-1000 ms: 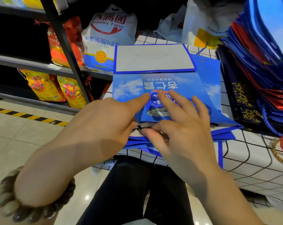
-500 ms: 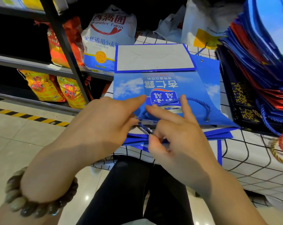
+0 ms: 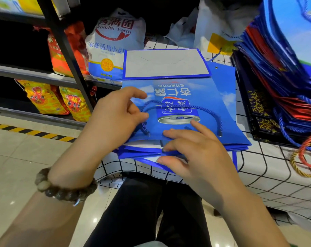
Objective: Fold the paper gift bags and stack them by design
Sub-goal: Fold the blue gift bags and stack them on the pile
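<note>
My left hand sits at the near left corner of the top bag, its fingers loosely curled with their tips at the cord. I cannot tell whether they pinch the cord or only touch it. My right hand is released and flat, straight fingers pressing the bag's near edge and thumb against the blue stack below. The top bag lies flattened, its base flap turned up at the far end, roughly squared on that stack of the same design on the bench. I judge this bag folded, apart from laying the cord flat. Much appears left: the mixed pile of blue and red bags at right looks unsorted.
</note>
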Demonstrator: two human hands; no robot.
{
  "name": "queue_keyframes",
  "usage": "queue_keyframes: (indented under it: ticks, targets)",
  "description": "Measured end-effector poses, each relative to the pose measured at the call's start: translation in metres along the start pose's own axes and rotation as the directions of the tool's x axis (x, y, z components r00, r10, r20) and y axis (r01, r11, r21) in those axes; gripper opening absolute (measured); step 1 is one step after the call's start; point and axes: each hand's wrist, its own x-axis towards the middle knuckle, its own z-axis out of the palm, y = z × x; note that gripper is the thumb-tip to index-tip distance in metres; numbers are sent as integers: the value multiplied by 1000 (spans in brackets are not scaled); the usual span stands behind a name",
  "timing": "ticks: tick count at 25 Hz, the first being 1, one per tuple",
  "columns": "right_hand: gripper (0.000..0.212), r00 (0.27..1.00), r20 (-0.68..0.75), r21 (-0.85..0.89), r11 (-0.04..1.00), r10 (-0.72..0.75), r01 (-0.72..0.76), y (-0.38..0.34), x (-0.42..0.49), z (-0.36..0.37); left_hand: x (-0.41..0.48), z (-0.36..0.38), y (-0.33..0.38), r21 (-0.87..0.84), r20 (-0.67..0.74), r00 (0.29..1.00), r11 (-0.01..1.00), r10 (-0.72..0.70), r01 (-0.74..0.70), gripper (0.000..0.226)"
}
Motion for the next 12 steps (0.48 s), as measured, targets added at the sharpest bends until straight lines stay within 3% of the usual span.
queue_keyframes:
  ticks: [2,6,7,10,12]
  targets:
    - [21,999,32,-19,1000,8,-8,-2,0,-2,2,1,0,-25,-4,1000,1000,7,-7,30]
    - [55,999,53,-321,947,0,17,-8,13,1,-5,5,7,-60,16,997,995,79,-77,31]
    - [55,998,49,-375,926,-26,43,-7,17,1,-6,4,7,-68,-16,996,994,88,-89,29]
    - [34,1000,12,-391,920,-20,24,-6,26,-4,-6,-3,0,-140,-293,952,981,90,-136,11]
    - [34,990,-130,-255,963,49,-81,-5,34,-15,-10,-9,-3,-234,-540,839,945,68,-227,18]
